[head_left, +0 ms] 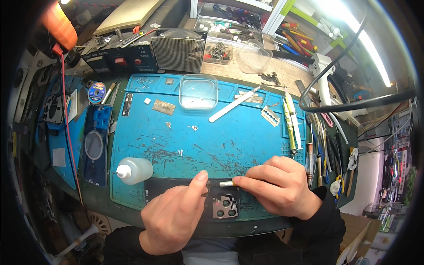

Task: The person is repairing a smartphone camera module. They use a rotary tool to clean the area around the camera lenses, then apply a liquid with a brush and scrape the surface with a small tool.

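My left hand (174, 212) rests over the left part of a dark phone housing (163, 185), its index finger raised and the others curled; what they may hold is hidden. The housing's metal camera plate with round openings (225, 206) shows between my hands. My right hand (278, 187) pinches a short silver, knurled-looking rod (226, 183) at its right end, just above that plate. A translucent squeeze bottle with a white nozzle (137, 170) lies to the left of my left hand.
The blue mat (190, 145) holds a clear container (198, 90), white tweezers (232, 106), a razor blade (270, 115) and syringes (293, 121). A black cable (331, 107) arches at the right. Tools crowd both sides; a blue tray (95, 145) sits left, electrical boxes (119, 57) behind.
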The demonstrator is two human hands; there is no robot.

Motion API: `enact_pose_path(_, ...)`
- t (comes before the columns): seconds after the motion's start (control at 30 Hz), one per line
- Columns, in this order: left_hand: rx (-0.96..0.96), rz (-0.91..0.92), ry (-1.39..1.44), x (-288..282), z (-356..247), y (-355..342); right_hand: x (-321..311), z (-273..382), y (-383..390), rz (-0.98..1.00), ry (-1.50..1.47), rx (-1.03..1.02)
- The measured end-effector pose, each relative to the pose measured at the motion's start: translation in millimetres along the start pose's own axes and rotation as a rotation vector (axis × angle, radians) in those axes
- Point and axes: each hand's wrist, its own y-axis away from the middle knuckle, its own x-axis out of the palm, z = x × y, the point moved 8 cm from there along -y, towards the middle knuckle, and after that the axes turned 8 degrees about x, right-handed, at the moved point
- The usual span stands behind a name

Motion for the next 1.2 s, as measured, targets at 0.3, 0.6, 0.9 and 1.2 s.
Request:
enact_pose_path(0.3,0.016,0.020,-0.015,-1,-1,-1,0,-1,0,0.017,0.005,0.022)
enact_pose_path(0.6,0.021,0.046,-0.029,1,-3,-3,1,-3,1,-0.005,-0.010,0.033)
enact_pose_path(0.9,0.067,0.061,-0.048,-2,-9,-6,-26,-6,-1,-0.061,0.242,0.192)
enact_pose_path(1.2,0.175,0.098,-0.179,0,-13,5,37,56,-128,0.120,-0.250,-0.204)
